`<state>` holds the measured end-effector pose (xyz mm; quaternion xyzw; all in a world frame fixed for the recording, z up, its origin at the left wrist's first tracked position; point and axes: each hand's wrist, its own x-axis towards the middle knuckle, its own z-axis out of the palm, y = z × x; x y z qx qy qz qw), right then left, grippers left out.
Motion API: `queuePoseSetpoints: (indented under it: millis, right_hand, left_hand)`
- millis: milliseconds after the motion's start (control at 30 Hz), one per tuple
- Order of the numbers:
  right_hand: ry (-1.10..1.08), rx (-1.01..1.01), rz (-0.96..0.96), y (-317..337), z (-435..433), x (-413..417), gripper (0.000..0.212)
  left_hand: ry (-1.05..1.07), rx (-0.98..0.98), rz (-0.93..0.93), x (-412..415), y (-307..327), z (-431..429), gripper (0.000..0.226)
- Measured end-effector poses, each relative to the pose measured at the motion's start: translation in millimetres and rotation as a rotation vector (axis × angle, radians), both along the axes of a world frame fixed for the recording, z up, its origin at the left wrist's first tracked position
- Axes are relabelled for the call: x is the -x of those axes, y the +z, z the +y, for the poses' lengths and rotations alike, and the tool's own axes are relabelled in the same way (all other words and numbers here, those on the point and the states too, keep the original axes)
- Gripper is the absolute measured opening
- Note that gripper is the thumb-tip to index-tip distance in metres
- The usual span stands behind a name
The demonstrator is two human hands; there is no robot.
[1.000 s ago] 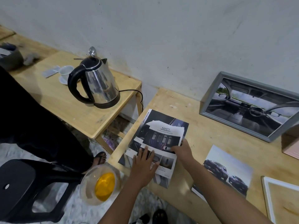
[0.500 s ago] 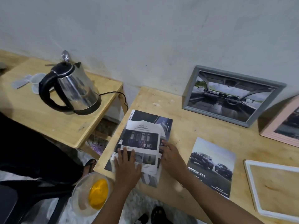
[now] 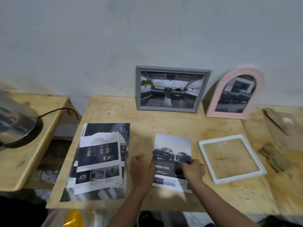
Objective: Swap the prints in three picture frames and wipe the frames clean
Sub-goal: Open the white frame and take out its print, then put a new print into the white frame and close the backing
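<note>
Step in hand, my read: loading the print [image 3: 172,145] into the white frame [image 3: 239,176].

- White frame lies flat on the bench [image 3: 164,123], empty, with bare wood showing through the opening.
- Print lies flat just left of the white frame, apart from it.
- Right hand [image 3: 193,169] sits on the print's edge nearest the white frame, fingers curled down, pinching the paper.
- Left hand [image 3: 141,171] is further left, at the print's far edge, fingers curled. It's blurred, so I can't tell whether it grips or just rests.
- Grey frame [image 3: 172,69] and pink frame [image 3: 212,104] lean on the wall behind the white frame, both holding prints.
- Brochures [image 3: 100,161] lie well left of it.

Next move, I'd say: lift the print by both edges, carry it right and square it over the opening. Thin paper, so it's likely to sag or crease if lifted one-handed.
</note>
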<state>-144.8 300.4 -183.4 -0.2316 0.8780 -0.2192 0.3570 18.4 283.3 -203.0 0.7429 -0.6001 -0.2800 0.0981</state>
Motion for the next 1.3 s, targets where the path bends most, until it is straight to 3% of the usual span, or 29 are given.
queuePoseSetpoints:
  millis: [200,267,367,500,633,700,800,867,933,1033,1100,1167,1233,1300]
  right_hand:
    - [-0.061,0.045,-0.265,-1.6,8.8,4.6,0.04]
    - [-0.019,0.054,-0.273,-5.8,9.3,9.1,0.036]
    - [0.068,0.094,-0.405,-5.7,11.1,11.1,0.009]
    - [0.213,0.281,-0.477,13.4,12.9,12.8,0.023]
    - [0.348,0.468,-0.495,43.6,2.4,29.6,0.019]
    - [0.445,0.551,-0.489,61.5,-4.0,44.0,0.019]
    - [0.612,0.705,-0.386,85.2,-6.4,72.8,0.026]
    - [0.782,0.801,-0.193,95.5,-4.6,96.4,0.032]
    - [0.967,0.873,0.044,98.3,-1.1,122.9,0.037]
    - [1.123,0.855,0.268,100.2,7.1,161.6,0.04]
    - [1.155,0.81,0.275,97.5,16.2,188.8,0.038]
    - [1.138,0.75,0.177,91.5,25.3,215.9,0.047]
    - [0.981,0.75,0.054,85.1,33.1,239.3,0.048]
    - [0.684,0.777,-0.012,78.7,36.0,258.4,0.041]
  left_hand:
    - [-0.014,-0.083,-0.065,14.3,-4.9,2.0,0.054]
    - [0.047,-0.106,0.021,13.4,-4.8,-1.0,0.049]
    - [0.109,-0.093,0.203,10.1,-6.5,1.1,0.029]
    - [0.16,-0.1,0.307,7.9,-4.9,5.8,0.02]
    - [0.166,-0.09,0.342,20.3,23.1,-10.5,0.025]
    - [0.206,-0.107,0.528,35.4,56.5,-21.3,0.023]
    - [0.335,-0.235,1.069,68.8,113.7,-24.8,0.049]
    - [0.339,-0.302,1.423,87.7,143.4,-21.1,0.07]
    - [0.262,-0.322,1.637,106.8,166.4,-11.5,0.079]
    - [0.211,-0.247,1.651,135.5,174.1,2.7,0.05]
    - [0.201,-0.231,1.618,153.0,168.9,8.5,0.036]
    - [0.224,-0.23,1.586,164.0,153.1,9.0,0.038]
    - [0.237,-0.228,1.568,174.3,143.7,12.0,0.036]
    - [0.23,-0.234,1.554,186.6,133.5,16.1,0.036]
